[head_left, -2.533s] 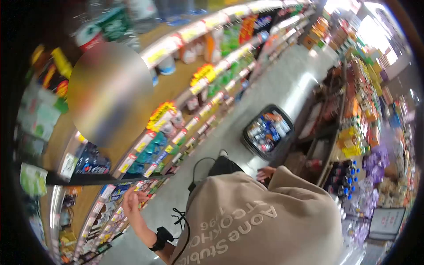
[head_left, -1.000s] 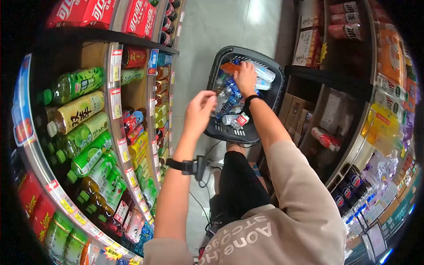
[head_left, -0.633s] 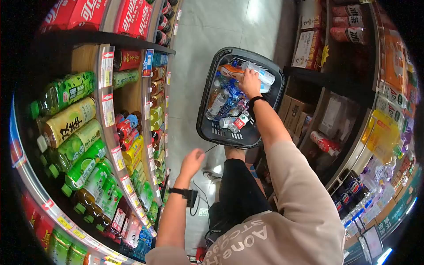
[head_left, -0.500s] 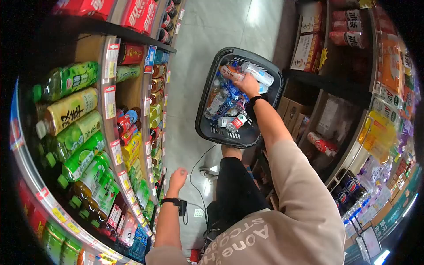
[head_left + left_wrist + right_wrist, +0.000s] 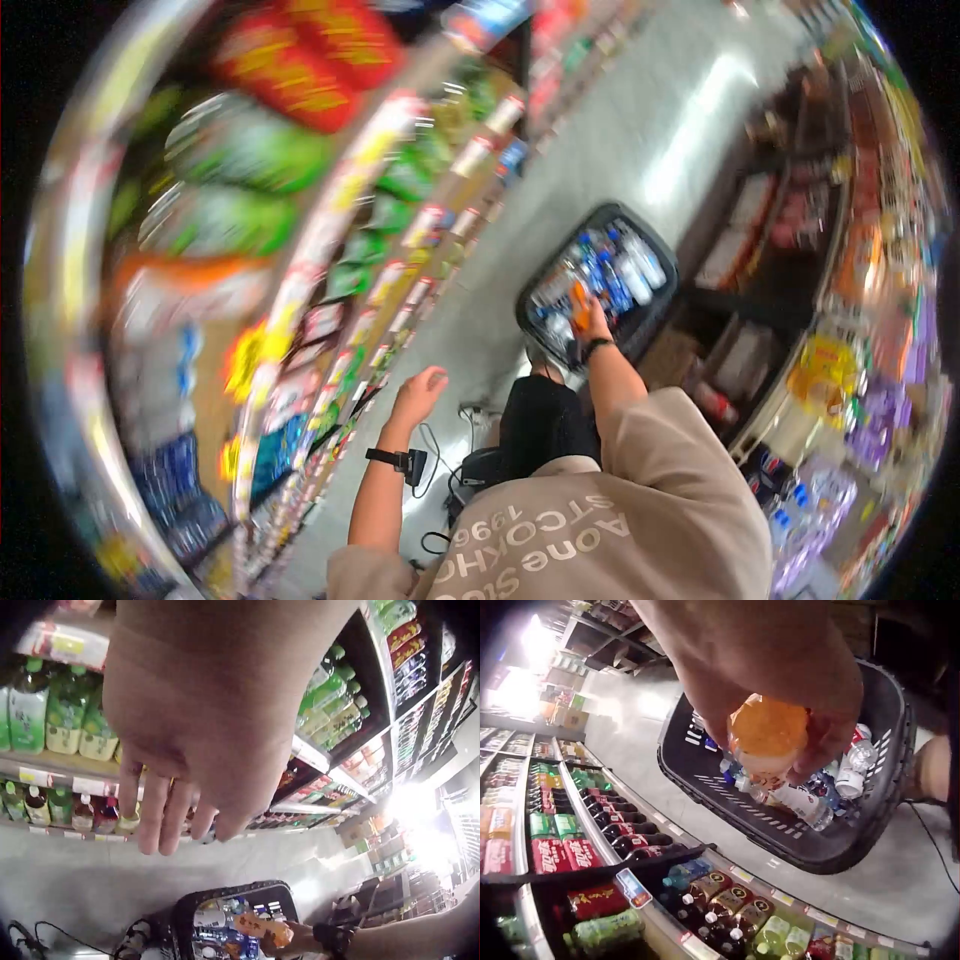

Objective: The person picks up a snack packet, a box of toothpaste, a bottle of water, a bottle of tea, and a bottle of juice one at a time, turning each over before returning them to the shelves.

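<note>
My right hand grips an orange drink bottle over the black shopping basket. Fingers and thumb wrap around the bottle's side, with its orange end facing the right wrist camera. In the left wrist view the orange bottle lies across the basket's opening, pale writing on its label. Several plastic bottles and white cylindrical packs fill the basket, which stands on the floor. My left hand hangs in the air left of the basket, near the shelves. Its fingers are loosely extended and hold nothing.
A drinks shelf with price tags runs along the left side, blurred in the head view. Dark shelving with packs lines the right. A black cable hangs near my left wrist. Grey floor stretches ahead between the shelves.
My right hand reached into the basket, took hold of the orange bottle and now holds it toward the near left side. My left hand withdrew from the basket. The head view has swung round.
</note>
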The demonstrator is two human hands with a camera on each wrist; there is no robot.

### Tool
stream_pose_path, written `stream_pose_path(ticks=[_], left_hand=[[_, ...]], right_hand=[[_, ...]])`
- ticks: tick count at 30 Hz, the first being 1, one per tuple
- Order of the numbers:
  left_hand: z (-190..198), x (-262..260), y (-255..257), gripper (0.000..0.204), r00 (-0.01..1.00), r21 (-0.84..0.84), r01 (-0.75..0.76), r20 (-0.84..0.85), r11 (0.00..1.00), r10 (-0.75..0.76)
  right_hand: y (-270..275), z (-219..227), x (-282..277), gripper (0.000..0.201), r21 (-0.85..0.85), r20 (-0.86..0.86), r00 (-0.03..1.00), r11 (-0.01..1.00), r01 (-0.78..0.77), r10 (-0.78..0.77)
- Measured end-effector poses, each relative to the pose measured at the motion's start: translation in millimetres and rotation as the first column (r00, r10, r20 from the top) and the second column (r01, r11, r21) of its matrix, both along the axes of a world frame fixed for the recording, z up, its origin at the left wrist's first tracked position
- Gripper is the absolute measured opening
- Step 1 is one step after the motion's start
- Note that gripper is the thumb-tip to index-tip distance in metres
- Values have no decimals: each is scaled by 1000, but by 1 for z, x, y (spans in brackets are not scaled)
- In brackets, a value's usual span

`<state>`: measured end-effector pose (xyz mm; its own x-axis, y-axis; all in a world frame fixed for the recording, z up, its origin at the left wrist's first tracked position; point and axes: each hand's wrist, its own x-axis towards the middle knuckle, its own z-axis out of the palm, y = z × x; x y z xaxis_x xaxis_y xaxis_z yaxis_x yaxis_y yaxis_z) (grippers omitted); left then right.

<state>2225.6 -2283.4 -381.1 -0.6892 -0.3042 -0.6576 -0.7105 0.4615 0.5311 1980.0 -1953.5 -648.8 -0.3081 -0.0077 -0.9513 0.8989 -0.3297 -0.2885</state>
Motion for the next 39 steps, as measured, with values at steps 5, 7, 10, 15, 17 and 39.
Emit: stream_pose_path(ticks=[5,7,10,15,17,39], left_hand=[[34,148,-36,33,954,-74,-171,-260,983,147],[15,230,-55,31,862,96,-357,-348,929,367],[7,343,-58,27,683,227,-564,-412,794,603],[36,436,-17,22,686,166,-554,-464,816,560],[34,445,-10,21,647,328,-523,-448,786,617],[222,408,-36,44,441,280,-522,-720,806,536]], right_hand=[[30,32,51,51,-261,-200,961,935,-242,193],[33,54,58,52,-554,3,998,831,-46,57],[15,81,47,45,-506,-49,994,856,-108,96],[-73,314,95,43,-611,-578,772,767,-195,-264],[-80,327,66,39,-795,-545,796,463,-391,-263],[-197,571,226,66,-51,-976,86,176,-983,199]])
